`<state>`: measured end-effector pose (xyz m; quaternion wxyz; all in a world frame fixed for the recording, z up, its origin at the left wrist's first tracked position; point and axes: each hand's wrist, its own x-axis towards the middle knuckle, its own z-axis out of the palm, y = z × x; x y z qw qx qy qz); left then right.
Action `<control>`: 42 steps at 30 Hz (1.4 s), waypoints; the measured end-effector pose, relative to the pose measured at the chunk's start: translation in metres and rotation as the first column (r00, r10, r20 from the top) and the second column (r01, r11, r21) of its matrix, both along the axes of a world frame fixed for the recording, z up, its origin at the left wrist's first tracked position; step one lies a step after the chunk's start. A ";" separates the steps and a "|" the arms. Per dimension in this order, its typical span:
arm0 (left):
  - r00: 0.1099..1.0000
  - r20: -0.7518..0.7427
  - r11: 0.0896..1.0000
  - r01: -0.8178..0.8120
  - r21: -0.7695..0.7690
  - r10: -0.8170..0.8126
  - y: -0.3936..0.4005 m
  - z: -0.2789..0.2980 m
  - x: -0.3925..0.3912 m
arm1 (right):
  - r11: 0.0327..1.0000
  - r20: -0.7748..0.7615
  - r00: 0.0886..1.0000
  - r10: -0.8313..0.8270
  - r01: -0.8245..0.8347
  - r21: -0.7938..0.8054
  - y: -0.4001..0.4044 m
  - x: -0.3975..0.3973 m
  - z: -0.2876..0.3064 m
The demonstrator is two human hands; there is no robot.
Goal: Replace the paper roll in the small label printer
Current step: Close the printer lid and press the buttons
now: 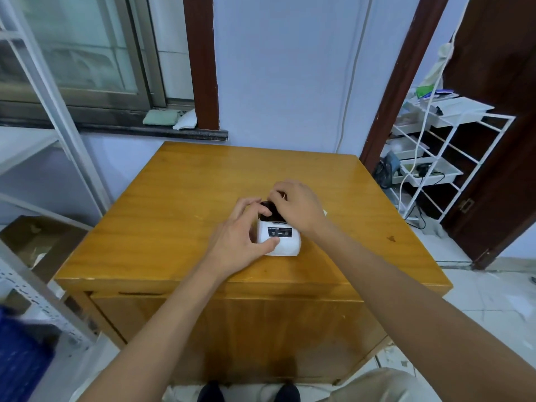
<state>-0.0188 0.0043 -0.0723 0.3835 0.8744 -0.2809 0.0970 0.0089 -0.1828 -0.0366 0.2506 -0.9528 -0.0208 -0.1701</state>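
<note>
White printer (pixel 280 237) sits mid-table (pixel 174 198), and the left hand (pixel 242 233) clamps it: thumb on the near face, fingers curled over the far top edge, likely bracing it from sliding. The right hand (pixel 295 204) curls over the black lid (pixel 268 211) just behind those fingers, apparently working it. Whether it truly grips, I can't tell. No roll visible.

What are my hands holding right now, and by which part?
The left hand grips the white label printer by its left side, thumb on the front. The right hand is curled over the black top part; whether it grips it cannot be told.
</note>
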 end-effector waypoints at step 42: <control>0.848 -0.499 0.971 0.068 -0.228 -0.177 -0.006 0.018 0.019 | 0.935 -0.206 0.954 0.220 -0.146 0.323 -0.016 -0.075 -0.029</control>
